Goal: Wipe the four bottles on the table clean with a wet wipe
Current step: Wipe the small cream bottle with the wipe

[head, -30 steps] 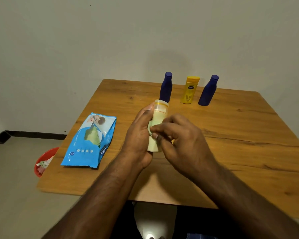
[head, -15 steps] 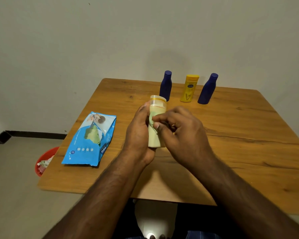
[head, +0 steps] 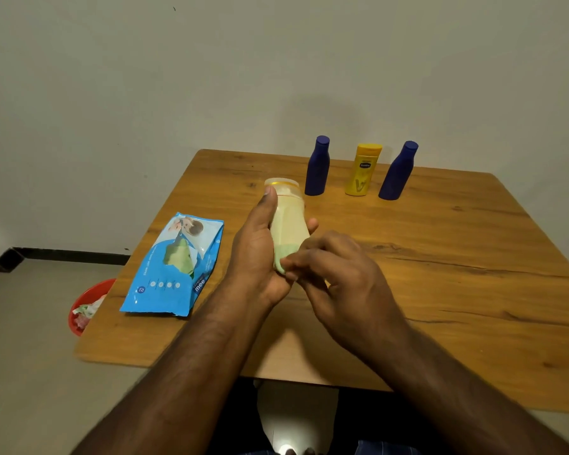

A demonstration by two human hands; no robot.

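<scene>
My left hand (head: 257, 254) grips a pale cream bottle (head: 288, 221) with a yellow-ringed cap, held above the wooden table (head: 440, 274), my thumb up near the cap. A pale green wet wipe (head: 284, 257) is pressed against the bottle's lower end, pinched in my right hand (head: 335, 277). At the table's far edge stand a dark blue bottle (head: 316, 167), a yellow bottle (head: 363, 170) and a second dark blue bottle (head: 397, 172), all upright and apart from my hands.
A blue pack of wet wipes (head: 174, 267) lies flat on the table's left side. On the floor left of the table sits a red bowl (head: 83, 307) holding crumpled wipes. A wall stands close behind the table.
My right hand has slid the wipe down from the middle of the cream bottle to its lower end. My left hand has tilted the bottle's cap slightly leftward.
</scene>
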